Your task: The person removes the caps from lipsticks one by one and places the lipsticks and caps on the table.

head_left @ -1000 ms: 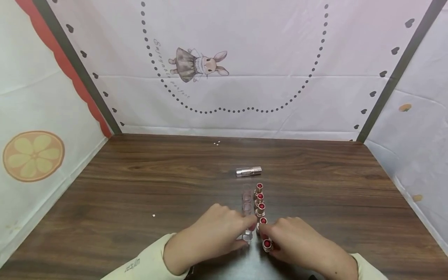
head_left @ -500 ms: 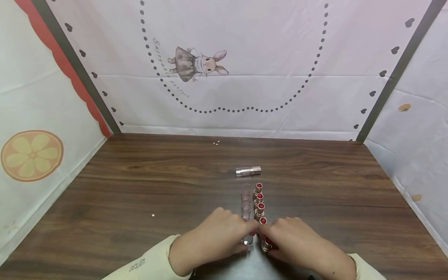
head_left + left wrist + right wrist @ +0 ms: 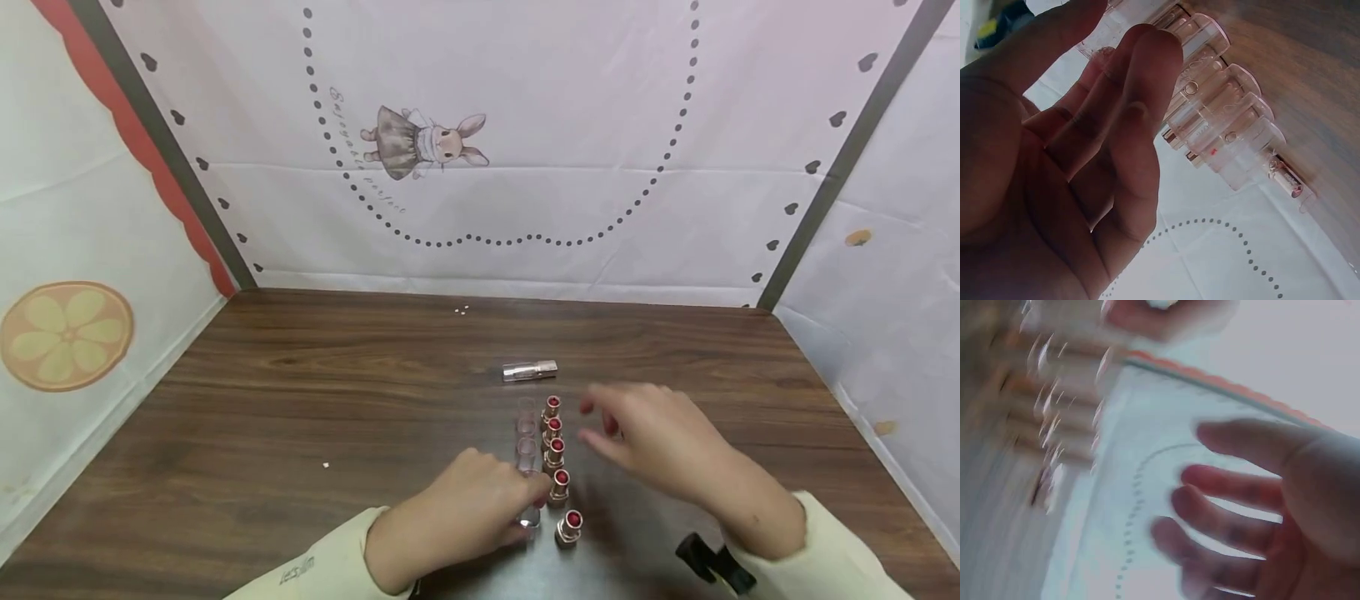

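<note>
In the head view my left hand (image 3: 465,504) pinches the nearest clear lipstick cap (image 3: 529,517) between thumb and fingers. Its wrist view shows that transparent cap (image 3: 1125,28) up by the thumb, partly behind the fingers. Beyond it, several more clear caps (image 3: 527,452) stand in a row. Right of them runs a row of uncapped lipsticks (image 3: 558,487) with red tips and gold cases, upright. The nearest lipstick (image 3: 570,528) stands a little apart. My right hand (image 3: 660,442) hovers right of the lipsticks, fingers loosely bent and holding nothing; its wrist view is blurred.
A capped lipstick (image 3: 529,372) lies on its side behind the two rows. Small white bits (image 3: 461,310) lie near the back edge of the wooden table (image 3: 360,367), another left of centre. Printed cloth walls (image 3: 570,183) enclose the back and sides.
My right hand has let go of the nearest lipstick, left it standing, and moved away forward and to the right. My left hand stays at the nearest cap, having shifted slightly.
</note>
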`<control>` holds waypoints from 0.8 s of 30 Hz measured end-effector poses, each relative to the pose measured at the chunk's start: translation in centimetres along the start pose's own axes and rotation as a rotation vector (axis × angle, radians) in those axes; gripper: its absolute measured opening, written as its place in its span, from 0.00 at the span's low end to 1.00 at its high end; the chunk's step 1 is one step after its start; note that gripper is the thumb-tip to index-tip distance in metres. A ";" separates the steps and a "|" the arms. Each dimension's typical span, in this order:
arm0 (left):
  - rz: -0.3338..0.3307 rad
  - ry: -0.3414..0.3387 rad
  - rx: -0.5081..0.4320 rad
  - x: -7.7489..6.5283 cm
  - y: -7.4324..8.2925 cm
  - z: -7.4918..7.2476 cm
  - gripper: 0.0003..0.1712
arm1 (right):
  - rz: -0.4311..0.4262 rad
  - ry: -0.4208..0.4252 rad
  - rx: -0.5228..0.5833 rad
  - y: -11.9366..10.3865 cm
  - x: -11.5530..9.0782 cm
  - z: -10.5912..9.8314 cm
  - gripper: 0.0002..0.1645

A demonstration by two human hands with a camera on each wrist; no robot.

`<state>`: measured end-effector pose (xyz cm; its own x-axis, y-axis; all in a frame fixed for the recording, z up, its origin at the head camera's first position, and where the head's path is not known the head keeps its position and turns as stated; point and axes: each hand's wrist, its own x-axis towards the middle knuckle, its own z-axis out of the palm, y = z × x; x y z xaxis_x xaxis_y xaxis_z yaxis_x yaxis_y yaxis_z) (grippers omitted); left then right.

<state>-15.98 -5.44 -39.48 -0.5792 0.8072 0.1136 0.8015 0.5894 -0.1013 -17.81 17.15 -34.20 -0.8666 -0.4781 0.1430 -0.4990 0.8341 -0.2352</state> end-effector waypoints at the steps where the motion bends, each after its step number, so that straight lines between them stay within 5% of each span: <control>1: 0.001 -0.002 0.004 0.0 0.0 0.0 0.17 | 0.013 0.025 -0.016 0.3 0.8 0.0 0.11; 6: 0.004 -0.004 0.004 -0.2 -0.1 0.2 0.16 | 0.022 0.078 -0.073 2.2 4.9 1.2 0.10; 11: -0.003 -0.003 -0.010 -0.4 -0.1 0.4 0.17 | 0.009 -0.004 -0.081 3.5 8.1 3.3 0.14; 17: 0.000 0.021 -0.001 -0.4 -0.1 0.5 0.17 | 0.008 -0.135 -0.079 4.1 10.2 4.9 0.21; 24: 0.004 0.036 0.006 -0.2 0.0 0.3 0.18 | -0.011 -0.184 -0.154 4.0 11.3 5.6 0.21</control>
<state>-15.92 -5.65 -39.83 -0.5704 0.8079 0.1484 0.8026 0.5866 -0.1082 -29.58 13.51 -38.94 -0.8546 -0.5180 -0.0366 -0.5140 0.8538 -0.0827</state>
